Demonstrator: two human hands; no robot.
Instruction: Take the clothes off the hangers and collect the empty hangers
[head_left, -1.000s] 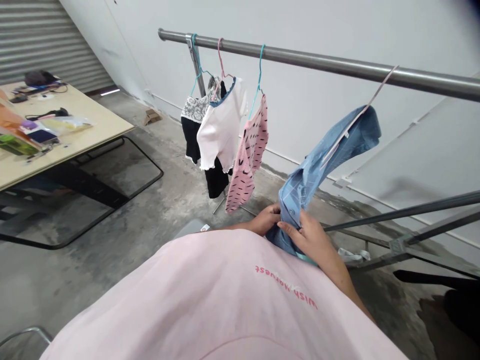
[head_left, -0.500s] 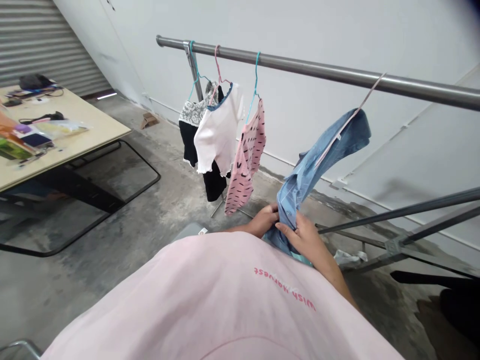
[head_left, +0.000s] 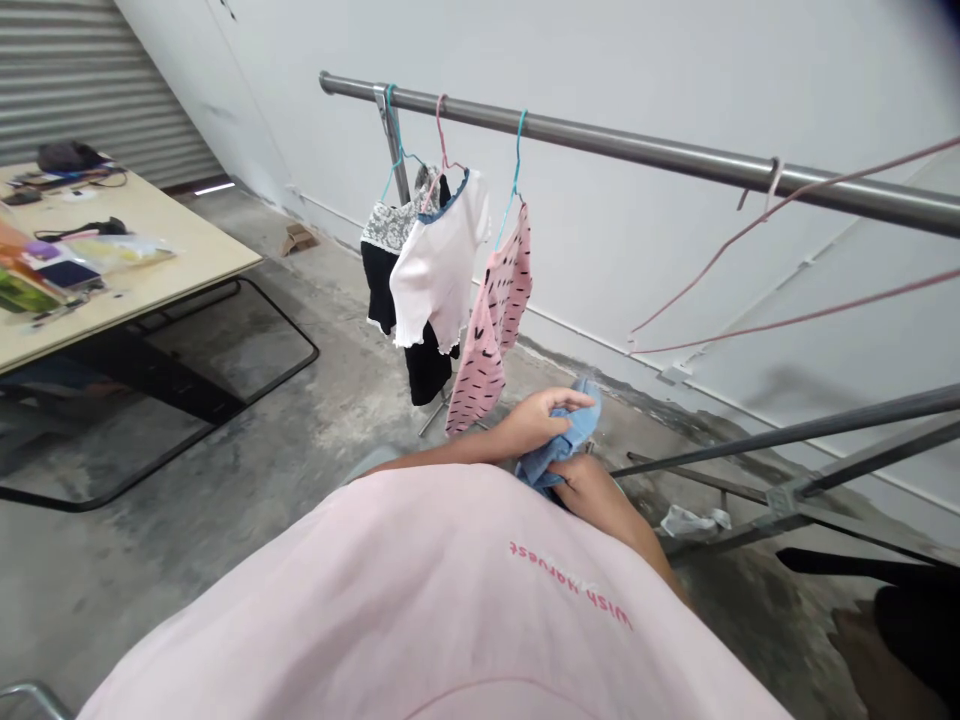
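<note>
Blue shirt [head_left: 559, 455] is bunched into a small wad at the person's chest front, low in view, just past the pale pink sweatshirt [head_left: 450, 590], which is hiding part of it. Left hand [head_left: 540, 422] is lying over the top of the wad, its fingers [head_left: 570, 400] extended and curving across the cloth, grasping it. Right hand [head_left: 592, 495] is pressing in from below, its fingers [head_left: 571, 478] closing on the cloth, tips partly hidden.

Thin pink hanger [head_left: 772, 175] is hooked on the steel rail [head_left: 600, 140] to the right, carrying no garment; its long pink lines are crossing the wall. Further left along the rail, hangers are carrying a pink top with black dashes [head_left: 491, 330], a white ribbed top with blue collar [head_left: 439, 260] and a black garment with lace [head_left: 382, 270].

Metal frame [head_left: 787, 490] is standing right of the hands. Bench [head_left: 150, 210] is sitting far left, holding a plastic bag [head_left: 112, 252], on a concrete floor [head_left: 225, 450].
</note>
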